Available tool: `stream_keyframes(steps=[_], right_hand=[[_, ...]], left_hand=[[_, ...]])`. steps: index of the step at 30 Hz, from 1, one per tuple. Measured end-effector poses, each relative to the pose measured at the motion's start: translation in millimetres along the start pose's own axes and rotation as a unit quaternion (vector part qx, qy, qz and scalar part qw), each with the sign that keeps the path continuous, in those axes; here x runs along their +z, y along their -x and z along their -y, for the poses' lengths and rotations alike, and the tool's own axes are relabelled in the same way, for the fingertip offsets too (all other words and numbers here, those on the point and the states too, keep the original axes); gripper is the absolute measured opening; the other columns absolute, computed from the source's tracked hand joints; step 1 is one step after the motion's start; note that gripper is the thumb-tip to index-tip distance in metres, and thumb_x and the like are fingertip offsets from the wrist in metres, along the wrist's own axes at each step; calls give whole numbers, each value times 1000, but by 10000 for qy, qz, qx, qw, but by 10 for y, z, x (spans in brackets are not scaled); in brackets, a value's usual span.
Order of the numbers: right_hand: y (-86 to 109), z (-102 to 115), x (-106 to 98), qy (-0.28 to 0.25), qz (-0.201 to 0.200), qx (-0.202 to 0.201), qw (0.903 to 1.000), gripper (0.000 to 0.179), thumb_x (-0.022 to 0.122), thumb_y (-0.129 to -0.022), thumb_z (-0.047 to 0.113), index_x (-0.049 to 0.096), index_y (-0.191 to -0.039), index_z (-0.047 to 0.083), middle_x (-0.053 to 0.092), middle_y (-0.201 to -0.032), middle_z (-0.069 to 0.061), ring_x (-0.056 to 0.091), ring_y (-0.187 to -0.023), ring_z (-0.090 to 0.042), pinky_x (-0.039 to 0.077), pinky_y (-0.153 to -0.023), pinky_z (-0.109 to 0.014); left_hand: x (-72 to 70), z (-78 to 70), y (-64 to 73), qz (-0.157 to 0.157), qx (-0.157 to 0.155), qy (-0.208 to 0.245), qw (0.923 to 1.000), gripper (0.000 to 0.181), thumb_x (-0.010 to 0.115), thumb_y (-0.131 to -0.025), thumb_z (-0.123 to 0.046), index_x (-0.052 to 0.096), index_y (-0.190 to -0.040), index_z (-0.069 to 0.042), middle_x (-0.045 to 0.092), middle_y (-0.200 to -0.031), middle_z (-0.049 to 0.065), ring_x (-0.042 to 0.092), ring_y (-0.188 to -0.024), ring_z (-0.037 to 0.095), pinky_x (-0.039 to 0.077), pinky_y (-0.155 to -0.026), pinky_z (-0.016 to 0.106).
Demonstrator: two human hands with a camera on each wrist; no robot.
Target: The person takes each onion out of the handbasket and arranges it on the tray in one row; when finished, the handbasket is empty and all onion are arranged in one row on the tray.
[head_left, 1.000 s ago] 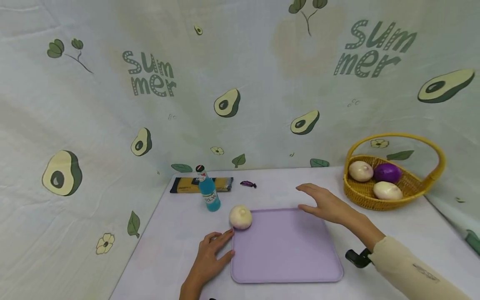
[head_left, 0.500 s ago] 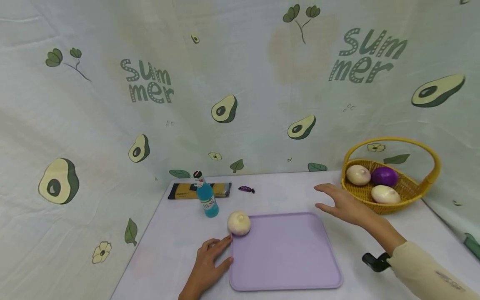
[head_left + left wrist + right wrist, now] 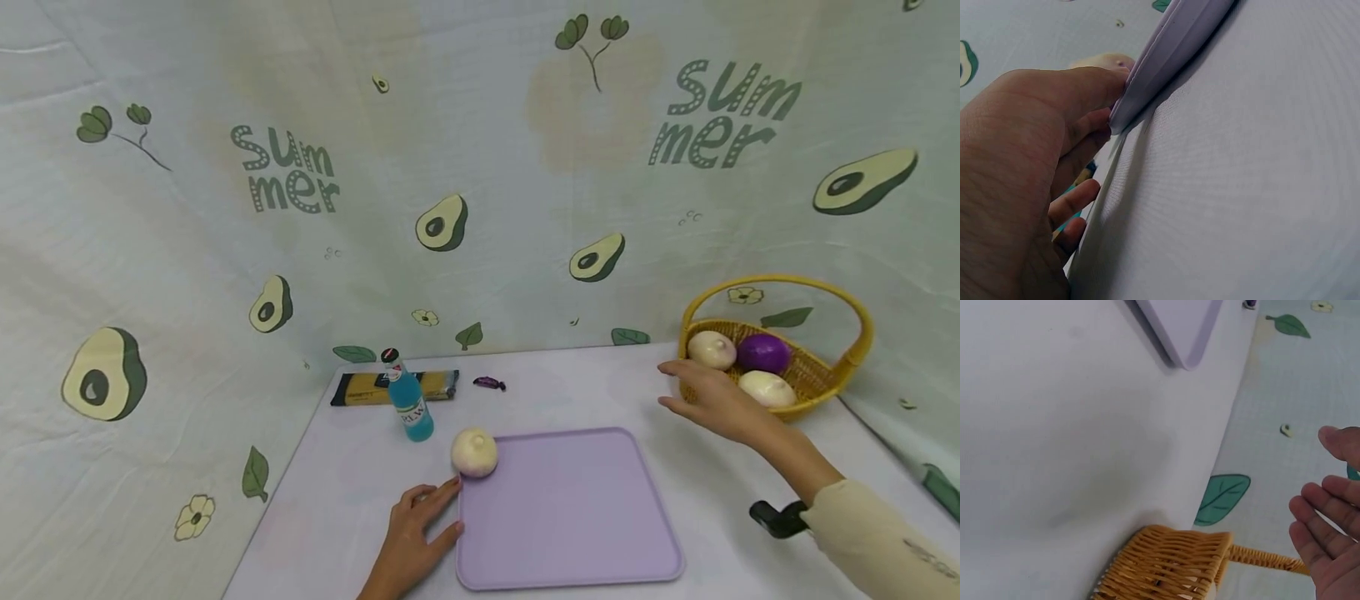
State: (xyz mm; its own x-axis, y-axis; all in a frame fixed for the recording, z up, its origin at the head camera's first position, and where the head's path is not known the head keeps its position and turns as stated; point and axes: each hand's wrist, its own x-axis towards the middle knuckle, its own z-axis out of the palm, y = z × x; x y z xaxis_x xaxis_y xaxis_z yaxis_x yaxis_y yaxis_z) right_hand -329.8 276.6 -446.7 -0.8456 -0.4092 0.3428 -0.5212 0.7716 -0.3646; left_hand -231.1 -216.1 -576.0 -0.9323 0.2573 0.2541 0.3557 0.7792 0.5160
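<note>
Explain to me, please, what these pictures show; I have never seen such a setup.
There is no machine here, only a person's left hand and right hand, both bare. The wide view comes from a camera on the head; the close views come from one on each wrist. On the table are a lilac tray with a white onion at its far left corner, a blue bottle, a flat packet, a wrapped sweet, and a basket with two more white onions and a purple vegetable. The left hand touches the tray's edge; the right, near the basket, holds nothing.
</note>
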Motion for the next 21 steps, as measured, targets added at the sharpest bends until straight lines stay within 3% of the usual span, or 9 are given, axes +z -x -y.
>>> stream_keyframes(steps=[16,21], right_hand=[[125,-333,-130,323,-226,302,9988,49,77,-89,16,59,-127,-10,60,-125,-32,52,-117,-52,42,-94,-65],[149,-436,-180,475,-27,670,9966,53,75,-91,20,56,-129,-11,55,-128,-36,49,-119,-55,40,-95,-67]], left_hand=[[6,4,10,304,-279,78,9991,55,64,-93,-51,55,-144,-33,50,-147,-18,40,-129,22,31,-100,59],[2,2,1,267,-217,32,9994,55,64,-93,-51,55,-144,-33,50,-147,-18,41,-129,22,31,-99,60]])
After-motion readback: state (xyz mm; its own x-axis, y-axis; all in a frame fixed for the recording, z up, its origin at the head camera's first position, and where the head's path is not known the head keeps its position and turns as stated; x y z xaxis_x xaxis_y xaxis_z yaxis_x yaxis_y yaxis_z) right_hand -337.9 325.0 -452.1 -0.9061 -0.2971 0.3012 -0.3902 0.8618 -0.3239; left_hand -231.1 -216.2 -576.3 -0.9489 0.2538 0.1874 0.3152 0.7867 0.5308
